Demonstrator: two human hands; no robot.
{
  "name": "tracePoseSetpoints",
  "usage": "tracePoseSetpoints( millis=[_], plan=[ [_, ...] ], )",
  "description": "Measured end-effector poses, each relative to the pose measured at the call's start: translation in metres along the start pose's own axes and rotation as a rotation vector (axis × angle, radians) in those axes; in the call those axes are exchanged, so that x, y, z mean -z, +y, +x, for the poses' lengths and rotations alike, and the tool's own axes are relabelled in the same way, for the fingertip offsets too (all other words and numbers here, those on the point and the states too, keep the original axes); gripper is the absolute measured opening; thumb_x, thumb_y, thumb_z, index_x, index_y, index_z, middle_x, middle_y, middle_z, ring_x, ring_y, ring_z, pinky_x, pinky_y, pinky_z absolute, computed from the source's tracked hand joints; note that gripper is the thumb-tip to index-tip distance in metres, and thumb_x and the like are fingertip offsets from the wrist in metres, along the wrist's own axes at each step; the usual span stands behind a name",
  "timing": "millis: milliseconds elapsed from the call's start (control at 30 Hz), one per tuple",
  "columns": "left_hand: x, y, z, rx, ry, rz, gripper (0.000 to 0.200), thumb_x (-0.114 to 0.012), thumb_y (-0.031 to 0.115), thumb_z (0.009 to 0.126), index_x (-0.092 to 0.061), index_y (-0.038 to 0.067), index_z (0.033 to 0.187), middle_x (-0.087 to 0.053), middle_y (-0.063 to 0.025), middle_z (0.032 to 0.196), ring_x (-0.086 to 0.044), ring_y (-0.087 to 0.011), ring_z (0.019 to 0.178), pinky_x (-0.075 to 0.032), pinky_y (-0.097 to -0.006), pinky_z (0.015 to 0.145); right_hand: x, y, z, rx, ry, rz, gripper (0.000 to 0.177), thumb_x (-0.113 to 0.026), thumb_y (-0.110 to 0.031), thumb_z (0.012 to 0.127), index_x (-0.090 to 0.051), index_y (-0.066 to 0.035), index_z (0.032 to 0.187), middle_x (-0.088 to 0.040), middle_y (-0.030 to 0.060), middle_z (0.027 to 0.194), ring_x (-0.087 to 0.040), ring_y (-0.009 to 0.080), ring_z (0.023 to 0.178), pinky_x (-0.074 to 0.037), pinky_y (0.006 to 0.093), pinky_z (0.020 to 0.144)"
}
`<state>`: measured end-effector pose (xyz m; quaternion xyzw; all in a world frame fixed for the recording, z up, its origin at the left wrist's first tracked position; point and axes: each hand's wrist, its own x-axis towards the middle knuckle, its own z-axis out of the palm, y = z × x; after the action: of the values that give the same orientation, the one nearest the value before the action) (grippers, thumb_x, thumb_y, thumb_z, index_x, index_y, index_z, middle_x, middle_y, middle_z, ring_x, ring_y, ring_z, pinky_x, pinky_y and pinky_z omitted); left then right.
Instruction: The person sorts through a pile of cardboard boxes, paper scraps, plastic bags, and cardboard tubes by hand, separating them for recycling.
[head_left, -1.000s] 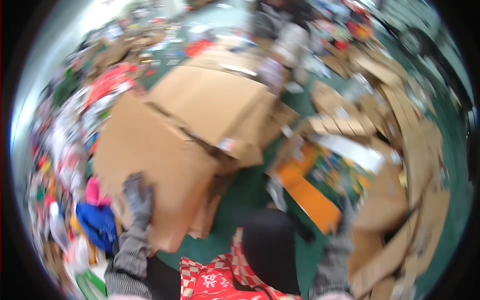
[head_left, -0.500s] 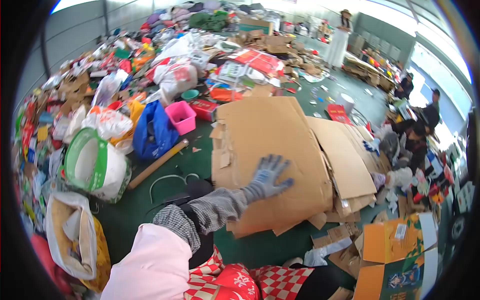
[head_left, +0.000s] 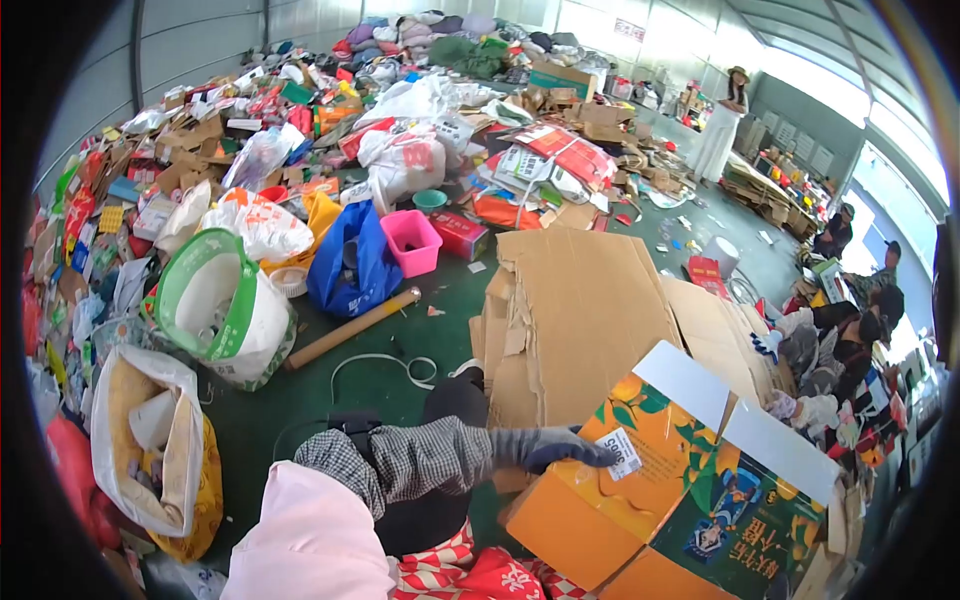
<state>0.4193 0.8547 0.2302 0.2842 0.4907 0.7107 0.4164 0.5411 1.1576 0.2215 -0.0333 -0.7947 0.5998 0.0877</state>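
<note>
My left hand [head_left: 560, 449], in a grey and dark blue work glove, grips the upper left edge of an orange and green printed fruit carton [head_left: 640, 495]. Part of its fingers shows on the printed face beside a white barcode label [head_left: 619, 453]; the rest are hidden. The opened-out carton leans over the near side of a stack of flattened brown cardboard [head_left: 590, 310], with its pale flaps [head_left: 685, 380] towards the stack. My right hand does not show in this view.
To the left are a green-rimmed white bag [head_left: 215, 300], a yellow sack [head_left: 195, 480], a blue bag [head_left: 355, 262], a pink bin [head_left: 411, 243] and a cardboard tube [head_left: 350, 328]. Mixed waste is heaped behind. Several people are at right; one in white [head_left: 720, 130] stands farther back.
My left hand has left the top of the brown cardboard and now holds the printed carton. The carton has moved up and left, over the near part of the stack. The view has shifted.
</note>
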Motion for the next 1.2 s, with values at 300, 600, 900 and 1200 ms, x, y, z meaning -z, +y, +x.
tracePoseSetpoints(
  millis=[300,600,900,1200],
  plan=[
    [-0.068,0.013,0.079,0.101,-0.197,-0.098,0.053,-0.051,0.044,0.083,-0.052,-0.003,0.107,-0.058,-0.0063,0.100,-0.054,-0.0116,0.088,-0.043,-0.0269,0.079,0.058,0.033,-0.061,-0.139,0.247,0.157,0.028,-0.038,-0.020,0.089,-0.046,-0.004,0.111,-0.054,0.0144,0.105,-0.054,0.0251,0.091,-0.047,0.0361,0.076],
    [-0.084,0.036,0.125,0.197,-0.233,0.091,0.053,-0.046,0.047,0.085,-0.055,-0.002,0.103,-0.057,-0.0084,0.096,-0.051,-0.0112,0.088,-0.040,-0.0259,0.079,0.145,0.087,-0.191,-0.252,0.670,0.369,0.026,-0.037,-0.019,0.090,-0.048,-0.002,0.107,-0.056,0.0134,0.102,-0.055,0.0232,0.090,-0.048,0.0346,0.075],
    [0.117,0.128,0.100,-0.556,0.425,0.396,0.041,-0.045,0.027,0.088,-0.043,0.004,0.121,-0.050,-0.0097,0.114,-0.045,-0.0188,0.110,-0.041,-0.0327,0.090,0.180,0.176,-0.212,-0.554,0.701,0.638,0.034,-0.040,-0.023,0.086,-0.044,-0.007,0.115,-0.050,0.0162,0.107,-0.051,0.0308,0.089,-0.045,0.0413,0.075],
    [0.195,0.156,0.088,-0.529,0.752,0.133,0.056,-0.049,0.043,0.084,-0.034,0.012,0.129,-0.036,-0.0049,0.131,-0.040,-0.0187,0.115,-0.034,-0.0313,0.094,0.102,0.229,-0.253,-0.624,0.747,0.300,0.041,-0.035,-0.035,0.088,-0.043,-0.005,0.115,-0.053,0.0190,0.101,-0.055,0.0332,0.079,-0.047,0.0442,0.067]
  ],
)
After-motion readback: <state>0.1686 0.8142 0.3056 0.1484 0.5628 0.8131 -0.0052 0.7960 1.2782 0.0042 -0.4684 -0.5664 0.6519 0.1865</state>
